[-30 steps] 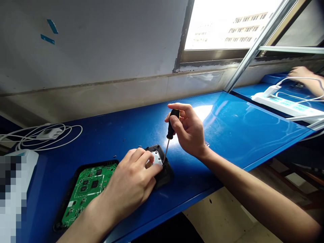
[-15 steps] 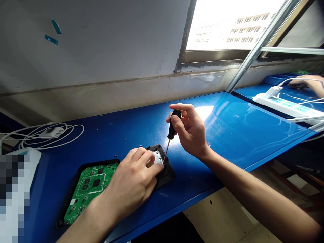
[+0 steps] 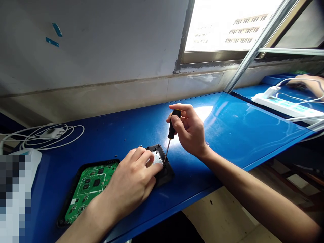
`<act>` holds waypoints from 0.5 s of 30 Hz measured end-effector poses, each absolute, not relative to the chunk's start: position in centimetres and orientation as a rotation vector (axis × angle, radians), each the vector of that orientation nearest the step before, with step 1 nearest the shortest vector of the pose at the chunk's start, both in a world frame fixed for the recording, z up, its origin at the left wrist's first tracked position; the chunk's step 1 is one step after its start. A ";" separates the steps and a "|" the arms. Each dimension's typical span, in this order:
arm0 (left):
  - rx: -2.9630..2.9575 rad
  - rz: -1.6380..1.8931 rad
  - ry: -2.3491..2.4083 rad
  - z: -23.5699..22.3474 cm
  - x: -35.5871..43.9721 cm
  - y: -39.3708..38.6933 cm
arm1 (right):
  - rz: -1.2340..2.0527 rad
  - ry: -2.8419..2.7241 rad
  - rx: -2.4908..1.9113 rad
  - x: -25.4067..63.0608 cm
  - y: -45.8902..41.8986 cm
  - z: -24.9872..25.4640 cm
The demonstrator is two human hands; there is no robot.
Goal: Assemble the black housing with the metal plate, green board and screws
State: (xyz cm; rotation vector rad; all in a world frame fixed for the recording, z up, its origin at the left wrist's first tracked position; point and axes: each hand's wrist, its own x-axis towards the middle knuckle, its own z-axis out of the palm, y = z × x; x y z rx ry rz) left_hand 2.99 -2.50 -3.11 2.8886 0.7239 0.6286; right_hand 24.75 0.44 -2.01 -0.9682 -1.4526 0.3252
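Note:
My right hand point(image 3: 191, 131) grips a screwdriver point(image 3: 171, 131) with a black handle, its index finger stretched over the top. The thin shaft slants down, and its tip meets a black plastic cover point(image 3: 167, 174) beside a silver metal plate point(image 3: 157, 157). Over that cover lies my left hand point(image 3: 134, 175), fingers curled and holding it down on the table, the thumb close to the screwdriver tip. Part of the cover is hidden under this hand. To the left, a green circuit board point(image 3: 87, 187) sits in a black housing, partly behind my left forearm.
Several tiny screws point(image 3: 116, 155) lie on the blue table point(image 3: 202, 175) behind my left hand. A coiled white cable with an adapter point(image 3: 54, 133) is at the back left. Beyond a metal frame post on the right are a white power strip point(image 3: 286, 105) and another person's hand point(image 3: 307, 82).
Both hands keep almost the same pose, with the screwdriver at the same spot on the cover. The view has shifted very slightly.

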 end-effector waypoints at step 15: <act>2.861 0.647 0.726 -3.1 3.0 -2.5 | 0.281 -1.480 -0.937 24.5 0.3 -2.3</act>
